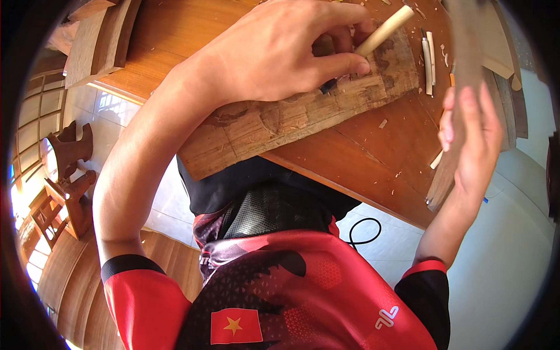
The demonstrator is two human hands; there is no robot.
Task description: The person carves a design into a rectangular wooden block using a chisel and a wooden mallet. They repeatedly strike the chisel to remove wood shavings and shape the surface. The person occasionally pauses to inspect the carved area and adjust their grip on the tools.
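Observation:
My left hand (pixel 291 49) is closed round a chisel with a pale round wooden handle (pixel 388 29). The handle leans up to the right; a dark part of the tool shows below my fingers, and its tip is hidden. Under this hand lies a thick wooden board (pixel 251 137) with shallow carved outlines, set aslant with its near end past the table edge. On the right, my right hand (pixel 472 134) holds a long flat wooden bar (pixel 465 52) upright between thumb and fingers. The bar's upper part is smeared by motion.
The brown wooden table (pixel 361 157) carries scattered shavings. Beyond the board's right end lie slim pale-handled tools (pixel 429 64). Curved wooden pieces (pixel 102 44) stand at the far left, and more wood pieces (pixel 504 105) at the right. A black cable (pixel 366 230) loops below the table edge.

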